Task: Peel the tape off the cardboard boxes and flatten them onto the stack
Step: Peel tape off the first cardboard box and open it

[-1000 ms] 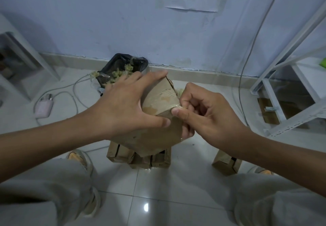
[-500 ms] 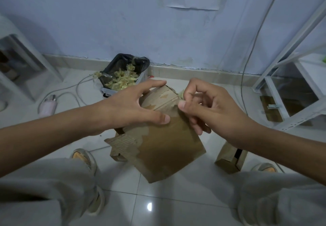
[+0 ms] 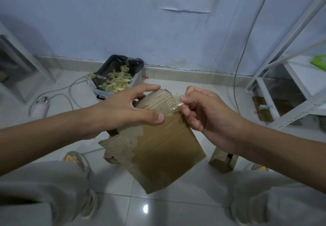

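With the left hand (image 3: 123, 113) gripping the torn brown cardboard box (image 3: 158, 146) above the floor, the right hand (image 3: 199, 109), pinching the clear tape strip (image 3: 176, 102), should pull low and steady to spare the paper.

White tiled floor (image 3: 158, 206), black bin (image 3: 117, 75) of tape scraps by the wall, small cardboard box (image 3: 222, 161), white cable (image 3: 70, 91), pink charger (image 3: 41, 109)

matt brown cardboard box (image 3: 164, 148) with torn, ribbed patches, seemingly clear glossy tape (image 3: 176, 104), shiny tiled floor (image 3: 158, 211).
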The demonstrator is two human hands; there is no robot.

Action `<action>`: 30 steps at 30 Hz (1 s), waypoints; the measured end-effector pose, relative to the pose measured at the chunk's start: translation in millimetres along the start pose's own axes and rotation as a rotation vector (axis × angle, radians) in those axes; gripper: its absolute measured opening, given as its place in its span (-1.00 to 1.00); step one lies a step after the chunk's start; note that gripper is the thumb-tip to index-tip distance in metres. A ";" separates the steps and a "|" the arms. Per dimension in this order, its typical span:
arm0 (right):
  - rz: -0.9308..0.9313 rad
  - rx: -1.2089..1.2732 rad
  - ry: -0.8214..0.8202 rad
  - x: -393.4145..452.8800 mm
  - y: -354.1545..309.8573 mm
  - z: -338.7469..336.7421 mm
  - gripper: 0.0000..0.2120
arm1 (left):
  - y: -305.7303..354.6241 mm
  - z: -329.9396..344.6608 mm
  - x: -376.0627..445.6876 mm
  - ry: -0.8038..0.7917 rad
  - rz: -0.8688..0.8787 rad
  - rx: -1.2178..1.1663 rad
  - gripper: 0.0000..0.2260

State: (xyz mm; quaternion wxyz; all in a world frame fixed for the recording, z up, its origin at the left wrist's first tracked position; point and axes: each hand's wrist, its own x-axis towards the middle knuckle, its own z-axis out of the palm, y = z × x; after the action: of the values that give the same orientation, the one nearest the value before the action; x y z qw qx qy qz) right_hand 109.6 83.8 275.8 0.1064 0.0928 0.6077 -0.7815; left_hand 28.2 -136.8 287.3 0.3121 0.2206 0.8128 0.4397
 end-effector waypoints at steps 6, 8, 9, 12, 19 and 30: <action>0.072 0.122 -0.050 -3.7 -2.4 -2.4 -0.64 | -6.6 -2.3 -1.3 -0.072 0.015 -0.087 -0.37; 0.062 0.201 -0.045 -2.5 -10.7 -6.7 -0.66 | -8.0 -3.2 -1.8 -0.091 0.027 -0.131 -0.38; 0.058 0.193 -0.047 -1.5 -14.9 -9.4 -0.66 | -8.8 -3.3 -1.4 -0.090 0.040 -0.129 -0.37; 0.090 -0.008 -0.079 0.7 -20.6 -16.7 -0.72 | -8.8 -2.3 -3.4 -0.066 0.068 -0.013 -0.31; 0.188 -0.367 0.135 -6.4 -10.8 -22.7 -0.83 | -22.4 -12.4 2.6 0.113 0.170 0.533 -0.06; -0.071 -0.305 0.324 -0.1 -4.1 -9.1 -0.84 | -4.9 -12.0 -0.3 0.250 0.343 0.920 -0.03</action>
State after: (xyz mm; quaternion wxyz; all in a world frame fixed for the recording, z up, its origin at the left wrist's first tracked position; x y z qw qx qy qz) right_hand 108.6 93.7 277.3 -0.0071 0.1785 0.7309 -0.6587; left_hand 19.6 -146.4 288.2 0.0062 0.4111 0.9057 0.1038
